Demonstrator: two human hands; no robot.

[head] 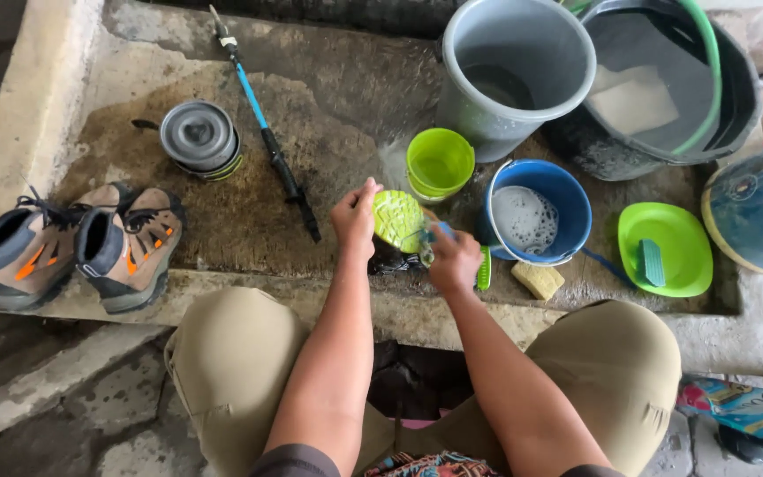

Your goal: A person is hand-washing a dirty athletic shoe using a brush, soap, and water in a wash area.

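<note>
Around you, from big to small: grey bucket, boots, blue soapy bowl. Your left hand grips the green-soled shoe over the counter; your right hand closes on, probably, a brush.

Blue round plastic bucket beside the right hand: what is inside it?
The blue round plastic bucket holds soapy water with a patch of white foam on top. Whatever may lie beneath the foam and water is covered and cannot be seen.
</note>
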